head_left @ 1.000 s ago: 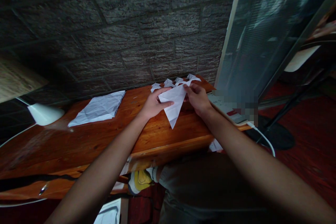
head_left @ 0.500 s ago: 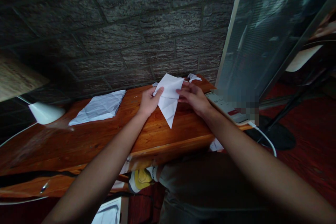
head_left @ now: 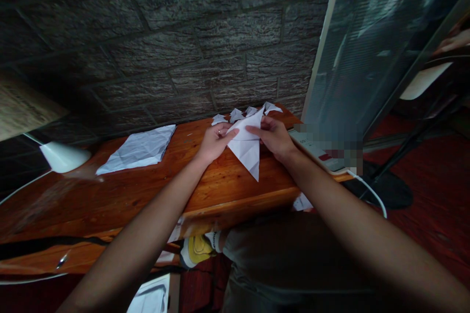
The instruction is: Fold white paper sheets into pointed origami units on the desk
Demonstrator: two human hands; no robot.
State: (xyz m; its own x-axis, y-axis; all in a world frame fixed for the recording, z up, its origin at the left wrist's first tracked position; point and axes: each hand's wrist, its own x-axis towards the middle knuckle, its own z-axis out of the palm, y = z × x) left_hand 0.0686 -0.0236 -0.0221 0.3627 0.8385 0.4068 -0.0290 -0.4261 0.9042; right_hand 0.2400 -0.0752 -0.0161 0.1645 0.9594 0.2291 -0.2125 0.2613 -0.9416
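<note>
A white paper (head_left: pixel 248 150) folded to a point lies on the wooden table (head_left: pixel 147 190), its tip toward me. My left hand (head_left: pixel 212 143) pinches its upper left edge, fingers closed on the sheet. On the upper right edge, my right hand (head_left: pixel 275 138) has its fingers pressed on the paper. Several small folded paper shapes (head_left: pixel 235 115) sit just behind both hands by the wall.
A creased white sheet (head_left: pixel 138 150) lies flat at the table's left middle. A white lamp head (head_left: pixel 62 157) sits at far left. A white device with a cable (head_left: pixel 323 156) rests at the right table edge. Behind the table is a stone wall (head_left: pixel 183 44), to its right a screen panel (head_left: pixel 367 44).
The paper was lifted and opened upward half a second ago; now it is folded down flat on the table with its point shifted right. Both hands stayed on its top edge.
</note>
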